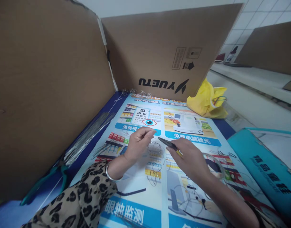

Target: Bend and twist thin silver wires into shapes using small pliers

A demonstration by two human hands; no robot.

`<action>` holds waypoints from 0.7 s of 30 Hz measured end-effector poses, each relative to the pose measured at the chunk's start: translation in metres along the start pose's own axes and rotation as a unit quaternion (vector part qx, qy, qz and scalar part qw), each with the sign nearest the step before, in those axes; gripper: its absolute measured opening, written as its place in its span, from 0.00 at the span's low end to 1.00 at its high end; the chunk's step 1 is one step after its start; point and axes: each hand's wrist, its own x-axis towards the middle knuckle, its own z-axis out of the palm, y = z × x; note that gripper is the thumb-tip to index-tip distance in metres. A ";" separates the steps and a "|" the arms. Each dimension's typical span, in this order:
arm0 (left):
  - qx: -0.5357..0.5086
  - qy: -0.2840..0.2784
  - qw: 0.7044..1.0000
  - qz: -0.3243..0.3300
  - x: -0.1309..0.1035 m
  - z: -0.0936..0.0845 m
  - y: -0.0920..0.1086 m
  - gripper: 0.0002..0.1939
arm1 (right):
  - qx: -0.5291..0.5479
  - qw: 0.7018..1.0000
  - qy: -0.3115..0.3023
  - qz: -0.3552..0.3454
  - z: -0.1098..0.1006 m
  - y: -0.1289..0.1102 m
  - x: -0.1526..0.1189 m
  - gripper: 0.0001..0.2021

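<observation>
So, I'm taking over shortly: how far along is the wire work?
Bent wire pieces at the far end look shaped already. The right hand holds pliers near the left hand, whose pinched fingertips may hide wire. The straight wires at left look unworked, so work probably remains.

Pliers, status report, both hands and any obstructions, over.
Right hand gripping pliers, tips near left hand. Left pinched, contents too small to tell. Bent wire near both.
</observation>
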 end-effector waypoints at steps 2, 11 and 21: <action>0.005 0.005 1.000 0.003 0.000 0.000 0.001 0.10 | 0.071 0.996 -0.034 0.034 0.002 -0.001 0.000 0.11; -0.005 -0.008 1.000 -0.005 -0.003 0.002 0.001 0.11 | 0.287 0.936 -0.145 0.139 0.004 -0.006 0.004 0.12; -0.027 -0.005 0.999 -0.019 -0.004 0.005 0.003 0.09 | 0.474 0.837 -0.186 0.198 0.003 -0.022 -0.001 0.15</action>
